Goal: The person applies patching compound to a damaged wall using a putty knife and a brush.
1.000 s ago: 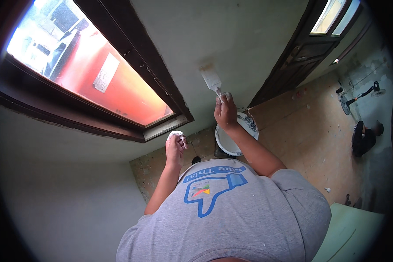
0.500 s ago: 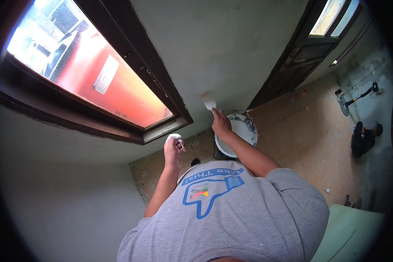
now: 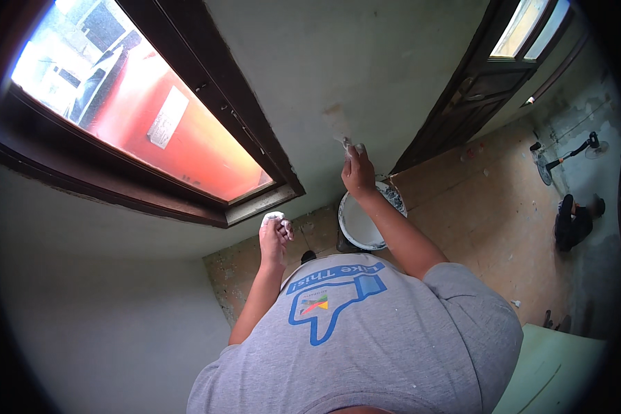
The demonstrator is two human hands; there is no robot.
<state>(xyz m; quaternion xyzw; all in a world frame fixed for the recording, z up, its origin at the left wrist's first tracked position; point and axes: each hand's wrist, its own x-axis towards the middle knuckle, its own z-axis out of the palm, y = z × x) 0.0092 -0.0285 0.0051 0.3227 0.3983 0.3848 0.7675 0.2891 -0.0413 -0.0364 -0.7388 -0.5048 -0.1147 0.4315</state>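
Observation:
My right hand (image 3: 357,172) is raised to the grey-green wall (image 3: 310,62), fingers wrapped round a small putty knife (image 3: 346,143). The blade is turned almost edge-on, and its handle is hidden in the hand. Just above it, a brownish smeared patch (image 3: 334,112) marks the wall. Below that hand stands a round white bucket (image 3: 355,224) with grey smears inside its rim. My left hand (image 3: 274,241) hangs near the window's lower corner, closed round a white lump (image 3: 273,216), perhaps putty. White residue coats its fingers.
A dark wooden window frame (image 3: 245,103) is at the left, a dark door (image 3: 476,90) at the right. On the tan floor (image 3: 476,214) to the right are a standing fan (image 3: 566,155) and a crouching person in dark clothes (image 3: 574,221). A pale green panel (image 3: 552,366) lies lower right.
My right hand has moved up and slightly right, and the putty knife has turned from flat-on to nearly edge-on. The brownish wall patch shows more fully. My left hand stays in place.

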